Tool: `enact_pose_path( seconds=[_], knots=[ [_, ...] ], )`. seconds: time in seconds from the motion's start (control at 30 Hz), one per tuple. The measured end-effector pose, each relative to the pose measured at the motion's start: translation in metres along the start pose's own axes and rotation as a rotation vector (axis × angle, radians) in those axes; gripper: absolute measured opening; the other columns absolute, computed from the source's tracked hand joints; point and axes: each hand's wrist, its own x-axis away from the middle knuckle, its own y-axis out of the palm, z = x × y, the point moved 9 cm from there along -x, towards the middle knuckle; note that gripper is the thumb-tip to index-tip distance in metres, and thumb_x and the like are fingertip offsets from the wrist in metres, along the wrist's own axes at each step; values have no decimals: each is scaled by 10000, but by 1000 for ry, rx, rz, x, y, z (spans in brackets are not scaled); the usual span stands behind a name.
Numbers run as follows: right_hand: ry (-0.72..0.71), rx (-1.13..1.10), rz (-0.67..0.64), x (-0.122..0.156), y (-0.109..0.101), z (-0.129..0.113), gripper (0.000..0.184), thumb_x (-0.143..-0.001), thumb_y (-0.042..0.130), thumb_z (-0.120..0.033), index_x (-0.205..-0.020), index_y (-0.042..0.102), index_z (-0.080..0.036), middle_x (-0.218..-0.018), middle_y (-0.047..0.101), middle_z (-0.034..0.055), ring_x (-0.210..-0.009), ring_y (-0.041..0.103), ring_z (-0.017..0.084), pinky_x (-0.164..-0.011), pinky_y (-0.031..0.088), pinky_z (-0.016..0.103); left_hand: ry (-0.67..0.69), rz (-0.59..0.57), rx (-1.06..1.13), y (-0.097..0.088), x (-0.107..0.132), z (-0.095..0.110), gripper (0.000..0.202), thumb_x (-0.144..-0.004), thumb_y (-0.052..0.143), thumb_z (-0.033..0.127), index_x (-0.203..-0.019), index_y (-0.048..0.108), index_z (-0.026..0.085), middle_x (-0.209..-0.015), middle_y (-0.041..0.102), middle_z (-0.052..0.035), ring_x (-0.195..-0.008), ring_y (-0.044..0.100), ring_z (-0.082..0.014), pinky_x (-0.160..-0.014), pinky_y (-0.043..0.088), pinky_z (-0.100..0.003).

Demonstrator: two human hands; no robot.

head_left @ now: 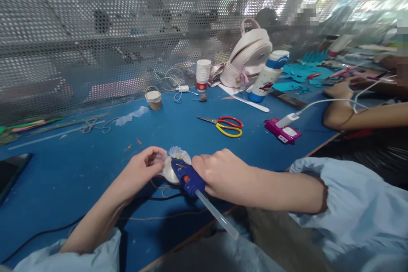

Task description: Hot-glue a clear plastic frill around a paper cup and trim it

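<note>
My right hand (219, 174) is wrapped round a blue hot glue gun (188, 176), whose clear glue stick (216, 214) pokes out of the back toward me. Its nozzle rests against a small white frilly round piece (172, 168) on the blue table (79, 165). My left hand (145, 168) pinches the left edge of that white piece with its fingers curled. A black cord (63, 225) runs from the gun across the table to the left.
Red and yellow scissors (228, 126) lie beyond my hands. Further back stand a stack of paper cups (203, 74), a spool (154, 99), a pink bag (248, 57) and a white bottle (267, 77). A pink phone (282, 131) is charging at right, beside another person's arms (360, 114). Perforated metal screen (95, 29) behind.
</note>
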Motion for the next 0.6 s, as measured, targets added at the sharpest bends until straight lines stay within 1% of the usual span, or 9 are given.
enact_pose_path(
  seconds=[0.07, 0.17, 0.27, 0.33, 0.4, 0.47, 0.53, 0.6],
  knots=[
    [-4, -63, 3, 2, -2, 1, 161, -890, 497, -232, -970, 573, -115, -811, 703, 114, -607, 629, 191, -478, 193, 277, 13, -4, -1, 1, 0, 1, 282, -635, 653, 311, -896, 637, 206, -806, 669, -11, -723, 611, -173, -628, 471, -273],
    [-2, -274, 43, 9, -8, 8, 106, -877, 502, -219, -890, 572, -141, -803, 685, 78, -617, 600, 158, -503, 247, 269, 18, -9, 11, 1, -1, 0, 272, -636, 669, 321, -878, 639, 202, -790, 651, -1, -703, 591, -161, -615, 463, -260],
    [0, -569, 179, 22, -19, 22, 62, -835, 553, -216, -836, 575, -158, -753, 650, 29, -608, 559, 121, -548, 342, 238, 7, -15, 43, 2, -1, -3, 291, -647, 689, 342, -894, 638, 196, -789, 632, 6, -702, 567, -148, -614, 456, -247],
    [72, -755, 289, 33, -23, 39, 95, -822, 587, -255, -826, 587, -159, -747, 639, 18, -616, 551, 114, -577, 390, 229, 6, -24, 68, 2, -1, -4, 305, -660, 701, 369, -901, 635, 193, -817, 628, 1, -727, 561, -147, -624, 457, -243],
    [200, -904, 345, 43, -18, 60, 172, -838, 586, -329, -825, 605, -158, -712, 627, 10, -604, 547, 119, -580, 413, 236, 10, -36, 87, 3, -1, -4, 319, -678, 707, 406, -904, 634, 193, -841, 620, -2, -750, 557, -148, -636, 458, -242],
    [317, -1003, 351, 47, -8, 77, 267, -864, 558, -410, -833, 624, -154, -604, 572, -14, -548, 519, 119, -557, 407, 245, 20, -34, 88, 3, -2, -3, 334, -697, 704, 445, -908, 636, 196, -840, 605, 1, -759, 551, -148, -644, 459, -243],
    [398, -1050, 346, 43, 3, 93, 330, -885, 521, -456, -837, 633, -150, -503, 485, -46, -495, 476, 112, -540, 388, 246, 39, -18, 70, 1, -3, 0, 349, -709, 699, 474, -915, 642, 198, -839, 599, 1, -764, 549, -150, -654, 458, -249],
    [445, -1043, 334, 32, 14, 105, 342, -881, 515, -462, -837, 637, -146, -497, 471, -50, -508, 474, 109, -547, 378, 241, 67, 5, 41, -2, -6, 4, 373, -708, 697, 495, -931, 652, 200, -856, 611, -8, -770, 553, -158, -663, 459, -262]
  ],
)
